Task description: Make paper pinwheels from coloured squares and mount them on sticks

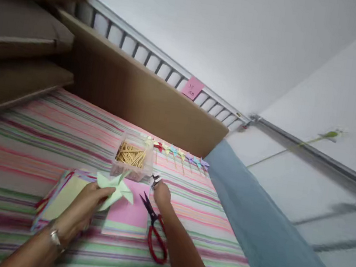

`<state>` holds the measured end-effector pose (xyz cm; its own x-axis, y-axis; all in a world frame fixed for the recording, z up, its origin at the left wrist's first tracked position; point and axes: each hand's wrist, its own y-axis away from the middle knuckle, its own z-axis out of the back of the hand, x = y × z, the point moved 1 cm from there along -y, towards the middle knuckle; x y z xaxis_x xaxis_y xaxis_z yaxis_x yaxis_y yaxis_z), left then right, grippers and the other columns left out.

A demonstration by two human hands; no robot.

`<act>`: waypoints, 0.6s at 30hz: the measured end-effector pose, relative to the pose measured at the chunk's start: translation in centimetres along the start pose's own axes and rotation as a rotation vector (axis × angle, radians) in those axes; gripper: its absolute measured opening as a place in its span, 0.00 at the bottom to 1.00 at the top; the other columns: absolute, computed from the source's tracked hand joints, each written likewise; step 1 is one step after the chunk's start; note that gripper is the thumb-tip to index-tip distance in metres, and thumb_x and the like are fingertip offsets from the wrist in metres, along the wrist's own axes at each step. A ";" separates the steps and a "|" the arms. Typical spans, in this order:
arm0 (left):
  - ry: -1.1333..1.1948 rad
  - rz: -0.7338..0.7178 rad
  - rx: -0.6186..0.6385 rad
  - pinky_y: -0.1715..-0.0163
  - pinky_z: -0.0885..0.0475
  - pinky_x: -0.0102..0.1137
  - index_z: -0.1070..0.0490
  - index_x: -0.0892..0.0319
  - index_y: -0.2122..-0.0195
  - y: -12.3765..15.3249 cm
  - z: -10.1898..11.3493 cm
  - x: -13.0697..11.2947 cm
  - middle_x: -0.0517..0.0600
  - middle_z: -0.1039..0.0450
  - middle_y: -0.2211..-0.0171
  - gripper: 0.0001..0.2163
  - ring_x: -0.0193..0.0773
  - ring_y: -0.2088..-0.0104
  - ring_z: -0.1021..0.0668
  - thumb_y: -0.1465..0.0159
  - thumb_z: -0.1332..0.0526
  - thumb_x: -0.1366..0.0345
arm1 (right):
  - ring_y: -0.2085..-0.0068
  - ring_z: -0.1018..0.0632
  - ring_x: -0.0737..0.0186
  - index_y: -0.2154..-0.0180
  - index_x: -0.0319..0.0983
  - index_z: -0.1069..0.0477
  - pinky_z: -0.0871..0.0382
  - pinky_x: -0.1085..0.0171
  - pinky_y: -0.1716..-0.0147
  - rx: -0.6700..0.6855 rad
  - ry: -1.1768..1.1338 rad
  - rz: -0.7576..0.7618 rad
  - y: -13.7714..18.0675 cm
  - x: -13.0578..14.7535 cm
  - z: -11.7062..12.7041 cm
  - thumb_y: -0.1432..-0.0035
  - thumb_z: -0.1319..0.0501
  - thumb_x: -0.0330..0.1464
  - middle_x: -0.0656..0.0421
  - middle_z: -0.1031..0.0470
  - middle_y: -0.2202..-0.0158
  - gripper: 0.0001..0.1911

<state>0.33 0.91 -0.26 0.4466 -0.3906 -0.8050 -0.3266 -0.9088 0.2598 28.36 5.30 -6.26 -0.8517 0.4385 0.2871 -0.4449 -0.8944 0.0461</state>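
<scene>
Plainly, the weak point is the left hand's [83,208] grip: it pinches a pale green paper pinwheel [113,188] by its near-left blades, and a tighter squeeze would likely crease or flatten the folds. The right hand [162,193] is closed around something small and pale near the clear plastic box of toothpicks [132,157]; what it grasps is too blurred to tell. A careless move of that forearm could well nudge the box and scatter the sticks over the striped cloth [31,139]. The red-handled scissors [153,227] lie open just left of the right wrist, blades pointing far and left, so a wrist drawn back could catch on them.

The pinwheel sits left of the right hand, a short gap apart, and just near of the toothpick box. It hovers over a pink sheet [128,215], with a stack of coloured paper [63,194] under the left hand. A row of finished small pinwheels [180,153] lies farther off, to the right of the box, by a brown cardboard panel [143,97].
</scene>
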 end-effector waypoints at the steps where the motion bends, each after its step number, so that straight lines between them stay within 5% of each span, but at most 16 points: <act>1: 0.004 -0.003 -0.003 0.72 0.35 0.25 0.25 0.62 0.74 0.0 0.1 0.1 0.47 0.23 0.77 0.04 0.33 0.75 0.26 0.50 0.35 0.68 | 0.57 0.25 0.60 0.53 0.37 0.33 0.28 0.56 0.59 -0.005 -0.002 0.008 0.1 -0.1 0.0 0.38 0.43 0.36 0.55 0.29 0.54 0.14; 12: 0.029 0.021 -0.008 0.69 0.34 0.27 0.25 0.62 0.71 -0.2 0.6 0.5 0.49 0.22 0.74 0.07 0.36 0.72 0.25 0.51 0.34 0.67 | 0.72 0.28 0.68 0.66 0.35 0.32 0.32 0.65 0.70 -0.235 -0.207 -0.004 1.6 -0.9 -0.1 0.37 0.46 0.37 0.62 0.30 0.72 0.12; 18: 0.019 0.021 -0.005 0.70 0.34 0.27 0.25 0.62 0.72 -0.4 0.6 0.7 0.48 0.22 0.75 0.06 0.36 0.73 0.25 0.51 0.34 0.66 | 0.71 0.26 0.68 0.66 0.34 0.31 0.30 0.64 0.69 -0.223 -0.234 -0.026 1.6 -1.0 -0.2 0.37 0.45 0.37 0.61 0.28 0.70 0.12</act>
<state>0.25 1.14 -1.27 0.4554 -0.4124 -0.7890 -0.3321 -0.9010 0.2792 28.48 3.48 -6.70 -0.7637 0.4055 0.5023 -0.5376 -0.8303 -0.1471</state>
